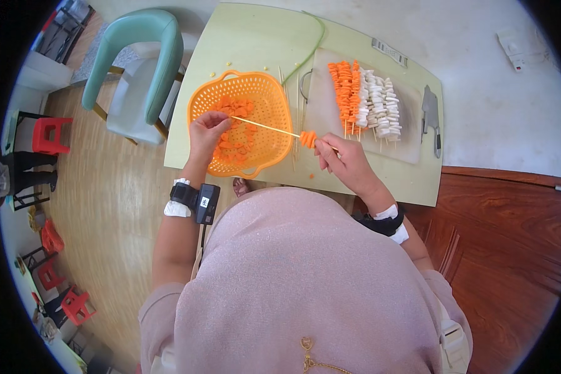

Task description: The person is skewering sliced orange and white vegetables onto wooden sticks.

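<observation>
My right hand (342,160) grips a thin wooden skewer (266,126) near one end, with several orange carrot slices (308,139) threaded close to the fingers. At the skewer's other end is my left hand (210,130), its thumb and fingertips together at the tip; whether a slice is between them I cannot tell. Below that hand lies an orange perforated plastic basket (273,100) holding loose carrot pieces (236,106). On a white cutting board (320,112) to the right rest skewers of carrot (343,89) and skewers of white slices (378,105), side by side.
Bare skewers (298,117) lie between basket and board. A cleaver (429,110) and a smaller knife (437,142) lie at the table's right end. Behind are a green strand (319,39) and a remote control (389,52). A green chair (135,93) stands left of the table (257,32).
</observation>
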`<state>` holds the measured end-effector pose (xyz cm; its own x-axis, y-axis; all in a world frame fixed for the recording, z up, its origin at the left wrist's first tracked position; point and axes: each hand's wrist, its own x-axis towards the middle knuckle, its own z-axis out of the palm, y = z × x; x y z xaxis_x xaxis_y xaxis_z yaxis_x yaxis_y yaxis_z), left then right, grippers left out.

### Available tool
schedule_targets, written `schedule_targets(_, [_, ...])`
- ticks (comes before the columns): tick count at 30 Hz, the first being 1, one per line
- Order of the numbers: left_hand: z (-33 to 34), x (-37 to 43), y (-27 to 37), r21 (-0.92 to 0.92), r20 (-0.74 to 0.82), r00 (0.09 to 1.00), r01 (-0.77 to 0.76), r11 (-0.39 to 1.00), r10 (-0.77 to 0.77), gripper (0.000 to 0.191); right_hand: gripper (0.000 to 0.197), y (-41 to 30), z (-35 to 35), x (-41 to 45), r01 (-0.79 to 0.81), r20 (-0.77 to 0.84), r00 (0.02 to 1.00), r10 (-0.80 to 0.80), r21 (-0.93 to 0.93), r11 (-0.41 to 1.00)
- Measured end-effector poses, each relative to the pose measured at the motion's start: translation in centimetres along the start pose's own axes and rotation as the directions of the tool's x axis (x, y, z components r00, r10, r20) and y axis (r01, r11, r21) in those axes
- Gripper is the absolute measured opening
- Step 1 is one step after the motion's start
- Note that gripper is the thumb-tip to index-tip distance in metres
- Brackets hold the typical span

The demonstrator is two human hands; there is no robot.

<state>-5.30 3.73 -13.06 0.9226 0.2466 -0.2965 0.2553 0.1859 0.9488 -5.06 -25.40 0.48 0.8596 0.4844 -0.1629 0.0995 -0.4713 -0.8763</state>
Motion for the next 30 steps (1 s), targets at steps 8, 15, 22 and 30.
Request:
schedule_targets(8, [2.1, 0.2, 0.2, 0.034, 0.066, 0.998, 0.015, 0.999, -0.017, 0.013, 0.026, 0.2, -1.0, -0.9, -0.129, -0.085, 0.987, 0.139, 0.117, 0.985])
schedule_targets(15, [5.3, 1.1, 1.6, 0.032, 0.179, 0.982, 0.05, 0.998, -0.055, 0.013, 0.023, 1.1, -2.5, -3.4, -0.113, -0.25, 0.957, 0.144, 0.135, 0.984])
schedule_targets(22, [12.0, 1.5, 2.8, 0.06, 0.475, 0.875, 0.069, 0.996, -0.089, 0.023, 0.022, 0.6, -7.6, -5.7, -0.157, -0.464, 0.848, 0.257, 0.244, 0.957])
schedule_targets(30, [11.2, 1.6, 2.7, 0.045, 0.471, 0.871, 0.133, 0.99, -0.139, 0.028, 0.023, 2.2, -8.9, -4.5, -0.251, -0.427, 0.886, 0.179, -0.118, 0.961])
